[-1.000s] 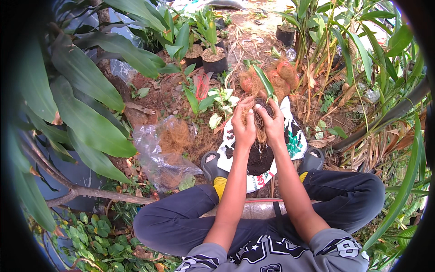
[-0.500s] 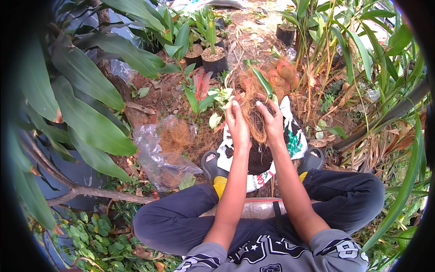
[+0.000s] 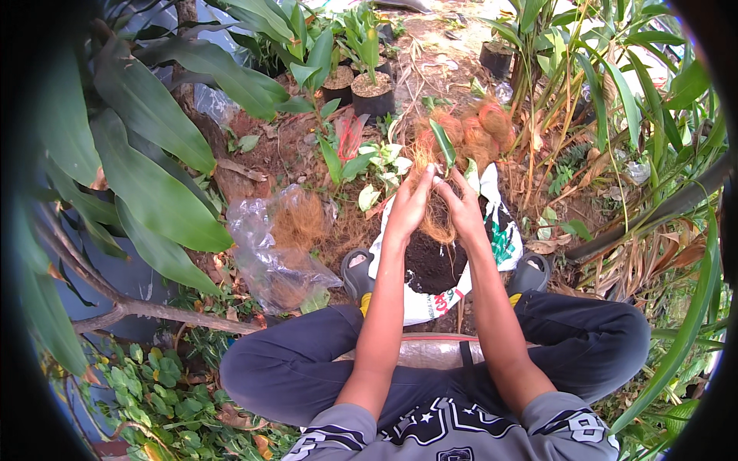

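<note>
Over the open white sack (image 3: 421, 306) of dark soil (image 3: 432, 265), both my hands hold a loose clump of brown coconut fibre (image 3: 440, 227). My left hand (image 3: 409, 206) grips its left side, thumb and fingers drawn in. My right hand (image 3: 463, 209) closes on the other side, its fingertips near those of the left. A green leaf (image 3: 443, 144) of a small plant rises out of the fibre between them. The plant's stem and roots are mostly hidden by fibre and fingers.
Just beyond my hands lie fibre bundles (image 3: 492, 127) with reddish netting. To the left is a clear plastic bag (image 3: 254, 246) with more fibre (image 3: 298, 221). Black-potted plants (image 3: 373, 98) stand farther back. Large leaves (image 3: 154, 177) hang at left; a thick stem (image 3: 661, 201) leans in at right.
My left fingertips have moved right, closer to my right hand, pressing the fibre around the plant. The clump stays over the sack. The whole view has shifted slightly.
</note>
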Available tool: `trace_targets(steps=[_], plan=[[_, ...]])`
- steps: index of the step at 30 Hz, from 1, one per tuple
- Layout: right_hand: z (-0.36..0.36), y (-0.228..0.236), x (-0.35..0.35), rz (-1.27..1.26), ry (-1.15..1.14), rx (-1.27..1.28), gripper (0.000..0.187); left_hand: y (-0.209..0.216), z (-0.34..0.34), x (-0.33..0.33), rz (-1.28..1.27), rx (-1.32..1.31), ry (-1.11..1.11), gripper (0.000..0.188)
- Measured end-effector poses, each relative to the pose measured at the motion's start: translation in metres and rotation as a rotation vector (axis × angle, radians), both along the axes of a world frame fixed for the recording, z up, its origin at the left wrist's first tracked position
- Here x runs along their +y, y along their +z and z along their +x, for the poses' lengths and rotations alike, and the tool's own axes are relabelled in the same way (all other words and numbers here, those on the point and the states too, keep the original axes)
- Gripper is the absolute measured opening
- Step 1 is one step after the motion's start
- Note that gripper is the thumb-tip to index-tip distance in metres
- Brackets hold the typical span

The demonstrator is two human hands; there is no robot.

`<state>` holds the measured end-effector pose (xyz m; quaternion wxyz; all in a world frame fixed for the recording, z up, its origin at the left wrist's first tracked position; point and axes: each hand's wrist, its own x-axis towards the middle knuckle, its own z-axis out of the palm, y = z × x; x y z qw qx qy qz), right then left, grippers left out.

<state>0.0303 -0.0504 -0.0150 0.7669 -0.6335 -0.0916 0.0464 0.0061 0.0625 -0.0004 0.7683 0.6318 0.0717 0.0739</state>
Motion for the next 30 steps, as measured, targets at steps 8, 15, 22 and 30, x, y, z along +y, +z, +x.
trace_targets(steps=[8, 15, 22, 30], plan=[[-0.006, 0.005, 0.004, -0.139, 0.066, 0.013, 0.046, -0.001, -0.003, 0.013, -0.24, 0.087, -0.052, 0.043], [0.002, -0.01, 0.002, -0.373, 0.038, -0.149, 0.058, -0.025, -0.002, 0.0, -0.457, 0.102, -0.027, 0.049], [-0.007, 0.023, -0.006, -0.51, 0.108, -0.107, 0.062, -0.026, -0.003, -0.01, -0.53, 0.098, -0.008, 0.052], [0.012, -0.007, -0.015, -0.556, 0.13, -0.222, 0.068, -0.041, 0.001, -0.02, -0.607, 0.084, -0.024, 0.04]])
